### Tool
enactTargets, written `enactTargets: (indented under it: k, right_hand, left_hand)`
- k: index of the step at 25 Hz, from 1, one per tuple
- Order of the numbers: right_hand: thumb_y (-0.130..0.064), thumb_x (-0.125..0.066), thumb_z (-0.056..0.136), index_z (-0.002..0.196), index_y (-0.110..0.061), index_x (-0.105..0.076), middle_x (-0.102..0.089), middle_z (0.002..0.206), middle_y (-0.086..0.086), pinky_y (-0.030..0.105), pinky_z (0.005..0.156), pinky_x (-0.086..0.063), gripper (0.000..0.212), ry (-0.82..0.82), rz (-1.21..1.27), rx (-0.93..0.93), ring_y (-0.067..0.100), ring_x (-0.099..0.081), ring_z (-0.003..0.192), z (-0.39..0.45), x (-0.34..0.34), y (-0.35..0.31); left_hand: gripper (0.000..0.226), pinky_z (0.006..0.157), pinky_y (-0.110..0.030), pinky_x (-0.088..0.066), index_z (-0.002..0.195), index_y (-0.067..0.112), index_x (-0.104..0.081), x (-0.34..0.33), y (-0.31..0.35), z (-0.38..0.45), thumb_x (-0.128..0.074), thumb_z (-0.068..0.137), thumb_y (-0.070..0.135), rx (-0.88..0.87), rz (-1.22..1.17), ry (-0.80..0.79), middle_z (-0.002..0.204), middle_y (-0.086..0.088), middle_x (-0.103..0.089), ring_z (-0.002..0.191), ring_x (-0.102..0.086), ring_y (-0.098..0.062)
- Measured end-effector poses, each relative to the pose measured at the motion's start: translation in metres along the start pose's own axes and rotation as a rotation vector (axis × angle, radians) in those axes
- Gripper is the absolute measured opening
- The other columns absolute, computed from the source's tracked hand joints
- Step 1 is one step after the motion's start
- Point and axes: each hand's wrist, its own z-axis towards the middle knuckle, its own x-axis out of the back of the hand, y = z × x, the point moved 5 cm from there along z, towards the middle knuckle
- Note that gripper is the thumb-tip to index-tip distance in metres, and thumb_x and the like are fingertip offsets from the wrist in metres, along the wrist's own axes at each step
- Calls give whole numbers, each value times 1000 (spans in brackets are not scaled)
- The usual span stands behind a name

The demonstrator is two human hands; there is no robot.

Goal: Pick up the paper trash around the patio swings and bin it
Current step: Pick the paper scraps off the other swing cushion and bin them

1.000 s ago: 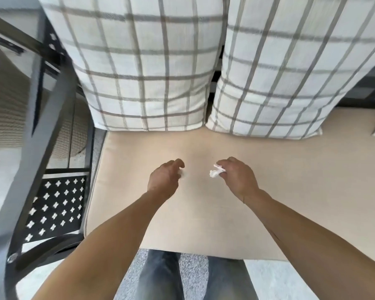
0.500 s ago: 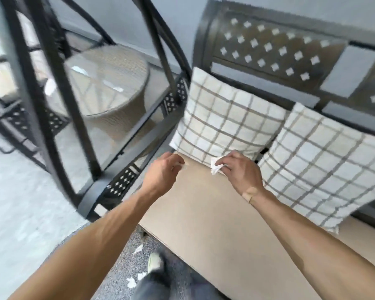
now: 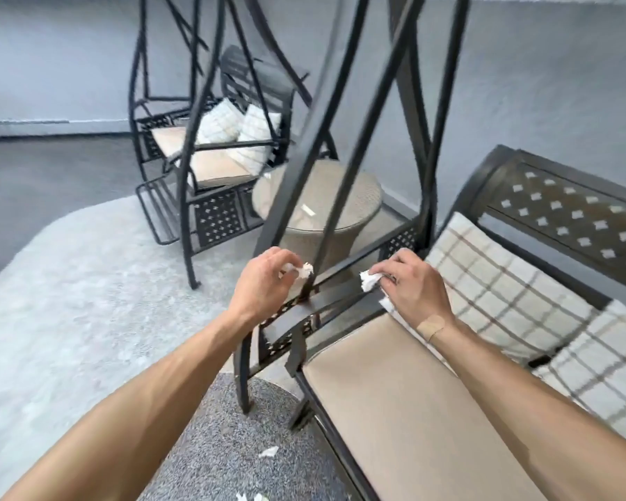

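My left hand [image 3: 262, 283] pinches a small white paper scrap [image 3: 304, 270] in front of the near swing's black side frame [image 3: 304, 312]. My right hand [image 3: 414, 285] grips a crumpled white paper wad [image 3: 368, 280] above the end of the beige seat cushion [image 3: 398, 403]. Both hands are raised at the same height, a little apart. More white paper scraps lie on the speckled mat below: one [image 3: 268, 452] near the swing leg, others [image 3: 248, 497] at the bottom edge. No bin is in view.
Two plaid pillows [image 3: 499, 283] lean on the near swing's back. A round wicker table [image 3: 326, 207] with a glass top stands beyond the frame. A second swing [image 3: 210, 153] with pillows stands farther back. A pale rug [image 3: 69, 291] covers the floor at left.
My view has swung left and up from the seat cushion to the patio. Both hands lifted off the seat holding paper; the left hand's scrap now shows.
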Motion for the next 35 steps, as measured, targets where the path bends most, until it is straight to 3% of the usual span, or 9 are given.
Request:
enactTargets:
  k: [7, 13, 17, 22, 28, 35]
  right_hand:
    - [-17, -65, 81, 90, -31, -75, -57, 86, -5, 34, 68, -48, 19, -131, 87, 193, 23, -60, 75, -7, -76, -193]
    - [-17, -70, 82, 90, -26, -76, -59, 85, 0, 36, 64, -50, 14, -272, 135, 448, 26, -60, 73, -24, -147, -346]
    - [-20, -72, 81, 88, -31, -75, -49, 79, -11, 32, 59, -43, 13, -362, 129, 630, 25, -58, 71, -23, -188, -436]
    - [-20, -72, 80, 90, -33, -74, -61, 88, -6, 37, 66, -50, 17, -453, 193, 726, 24, -62, 75, -13, -242, -530]
    - [-26, -71, 82, 91, -34, -74, -63, 90, -9, 32, 66, -48, 13, -507, 244, 809, 19, -62, 76, 25, -323, -613]
    - [-37, -70, 81, 91, -39, -72, -63, 89, -12, 29, 60, -43, 10, -491, 265, 854, 16, -62, 75, 131, -421, -710]
  left_hand:
    - [11, 69, -23, -39, 88, 14, -70, 153, -93, -125, -68, 82, 5, 195, 52, 179, 84, 3, -64, 70, -55, -10]
    - [13, 75, -31, -47, 91, 16, -70, 266, -171, -232, -66, 82, 8, 410, 151, 287, 88, -1, -69, 78, -61, -14]
    - [14, 74, -32, -49, 93, 18, -70, 334, -213, -295, -63, 83, 9, 553, 224, 389, 92, 1, -70, 81, -63, -14]
    - [13, 73, -32, -50, 92, 20, -70, 401, -263, -360, -63, 83, 14, 710, 303, 521, 91, 3, -71, 82, -65, -15]
    - [13, 74, -31, -51, 90, 22, -70, 450, -338, -387, -65, 81, 14, 828, 336, 607, 89, 6, -73, 80, -66, -13]
    - [10, 75, -31, -52, 89, 23, -70, 524, -457, -345, -68, 82, 16, 882, 337, 654, 90, 7, -72, 81, -67, -11]
